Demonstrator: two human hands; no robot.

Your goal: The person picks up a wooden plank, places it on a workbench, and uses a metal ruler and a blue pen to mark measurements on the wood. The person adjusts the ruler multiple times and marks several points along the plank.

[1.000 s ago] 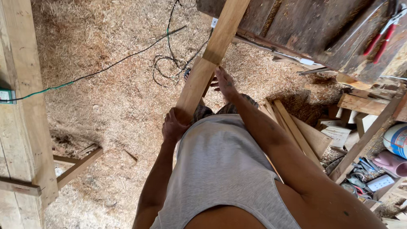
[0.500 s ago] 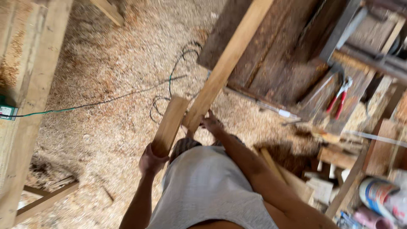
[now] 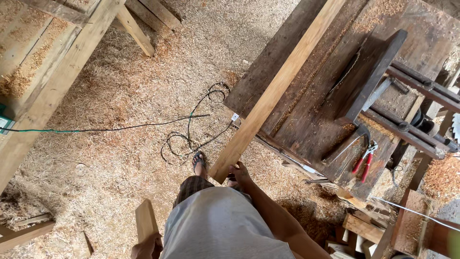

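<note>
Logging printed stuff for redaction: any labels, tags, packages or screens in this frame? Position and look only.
Green label: left edge, on the pale timber frame where the green cable ends; small, rectangular, cut off by the frame edge.
White tag: by the dark workbench near corner; tiny square, too small to make out.
No packages or screens.

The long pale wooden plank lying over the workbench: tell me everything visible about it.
The long pale wooden plank is a straight, light, smooth-sawn board with square edges. It runs diagonally from the picture's top edge down to its cut near end by the person's feet. Its upper length lies across the dark, sawdust-strewn wooden workbench, while the lower part overhangs the shavings-covered floor. The right hand grips that near end from the side; nothing else is seen touching it.
</note>
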